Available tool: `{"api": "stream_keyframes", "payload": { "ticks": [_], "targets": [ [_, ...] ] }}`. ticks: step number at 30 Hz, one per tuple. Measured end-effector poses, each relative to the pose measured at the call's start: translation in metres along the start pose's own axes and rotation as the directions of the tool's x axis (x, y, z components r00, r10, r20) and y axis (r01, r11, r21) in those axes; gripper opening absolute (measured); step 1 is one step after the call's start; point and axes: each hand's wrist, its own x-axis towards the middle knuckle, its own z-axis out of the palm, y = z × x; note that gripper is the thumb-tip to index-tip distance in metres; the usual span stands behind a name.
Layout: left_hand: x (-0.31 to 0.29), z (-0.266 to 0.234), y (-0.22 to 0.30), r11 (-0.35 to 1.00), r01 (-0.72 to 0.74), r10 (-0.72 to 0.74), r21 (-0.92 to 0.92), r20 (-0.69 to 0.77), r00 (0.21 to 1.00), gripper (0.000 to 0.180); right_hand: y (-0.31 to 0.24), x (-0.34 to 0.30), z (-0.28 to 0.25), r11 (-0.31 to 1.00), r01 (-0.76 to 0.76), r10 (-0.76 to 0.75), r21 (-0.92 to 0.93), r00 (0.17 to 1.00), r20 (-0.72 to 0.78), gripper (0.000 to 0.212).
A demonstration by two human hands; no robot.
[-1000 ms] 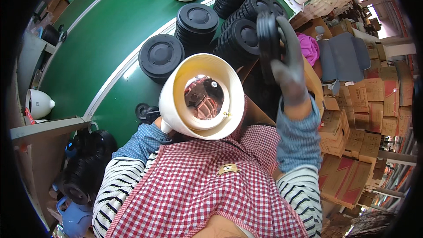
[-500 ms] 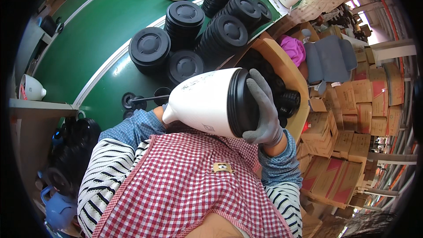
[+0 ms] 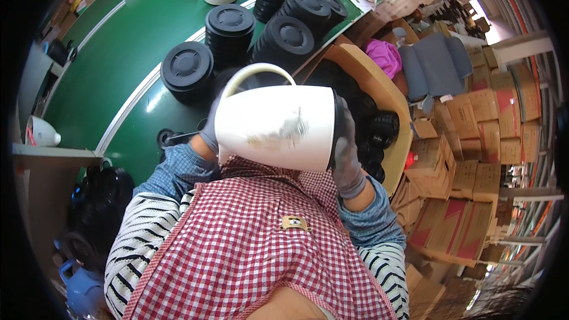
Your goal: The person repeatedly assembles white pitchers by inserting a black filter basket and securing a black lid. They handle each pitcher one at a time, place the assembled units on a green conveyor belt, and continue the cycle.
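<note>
The white kettle body (image 3: 275, 127) has been tipped fully sideways, gripped by the left hand (image 3: 208, 133), while the black base disc is now pressed on by the gloved right hand (image 3: 345, 154)

Black lid stacks (image 3: 230, 31) on green belt (image 3: 112, 71); cardboard boxes (image 3: 474, 136) right.

kettle bodies in hand: just one, the white jug (image 3: 275, 126) lying sideways; one black base (image 3: 335, 127) on its end
gloved hands: two; left hand (image 3: 208, 133), right hand (image 3: 345, 148)
stacks of black discs: five I can count on the green belt (image 3: 106, 77)
white kettles further back: roughly four
cardboard boxes: loads, too many to count
</note>
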Motion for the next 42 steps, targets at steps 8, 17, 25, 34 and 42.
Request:
{"api": "stream_keyframes", "payload": {
  "ticks": [8,17,25,34,42],
  "targets": [
    [-0.004,0.021,0.013,0.991,0.121,-0.115,-0.050,0.117,0.986,0.042,-0.020,-0.004,-0.027,0.704,0.532,-0.472,-0.470,0.845,0.250,0.118],
    [0.019,0.024,0.006,0.995,0.095,-0.084,-0.001,0.462,0.883,0.072,-0.006,-0.019,-0.026,0.802,0.405,-0.400,-0.439,0.910,0.109,0.114],
    [0.033,0.029,0.004,0.960,-0.066,0.002,0.271,0.230,0.973,0.052,0.003,-0.021,-0.031,0.835,-0.238,0.264,0.496,0.964,0.019,0.094],
    [0.036,0.033,-0.011,0.994,0.076,-0.092,0.073,0.248,0.964,0.063,-0.008,-0.034,-0.019,0.952,-0.062,0.114,0.301,0.981,-0.160,0.091],
    [0.016,0.035,-0.029,0.971,0.218,-0.235,0.095,0.527,0.817,0.067,-0.010,-0.041,-0.037,0.610,0.559,-0.497,-0.561,0.822,0.279,0.137]
  ]
}}
